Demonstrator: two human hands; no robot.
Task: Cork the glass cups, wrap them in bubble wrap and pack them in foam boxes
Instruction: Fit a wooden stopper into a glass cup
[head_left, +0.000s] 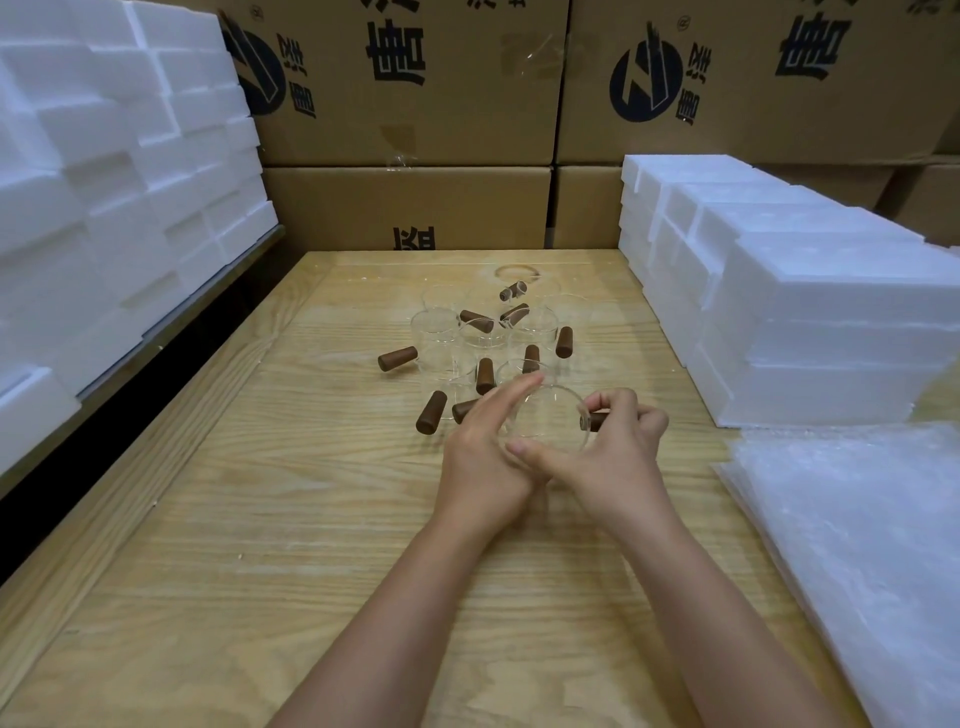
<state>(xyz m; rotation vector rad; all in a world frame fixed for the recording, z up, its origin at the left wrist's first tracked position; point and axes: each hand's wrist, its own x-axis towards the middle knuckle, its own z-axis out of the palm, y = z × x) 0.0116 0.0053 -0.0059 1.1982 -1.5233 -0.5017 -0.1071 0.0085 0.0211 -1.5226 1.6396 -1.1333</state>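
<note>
A clear, round-walled glass cup (550, 415) is held just above the middle of the counter (311, 519), tipped so its open rim faces the person. The left hand (483, 447) braces its left side with straight fingers (511, 392) laid flat along the glass, gripping nothing. The right hand (613, 447) is at the cup's right side, its fingers (618, 402) curled round a dark brown, tapered cork (597, 420) whose end meets the glass wall, while its thumb reaches across below the rim toward the left palm. Just behind the hands stands a cluster of more transparent glass cups (483, 332), upright and close together, hard to tell apart against the wood. Loose corks (397, 358) of the same smooth brown, rounded-peg shape lie scattered among and in front of them, most on their sides. The counter is pale wood with a strong wavy grain and a raised border. To the right, white foam boxes (831, 312) with a grainy surface sit in stepped stacks, and in front of them lies a pile of cloudy, dimpled bubble wrap (857, 545) sheets. More white foam blocks (104, 182) are stacked high on the left. Brown cardboard cartons (415, 104) with dark printed marks form the back wall.
</note>
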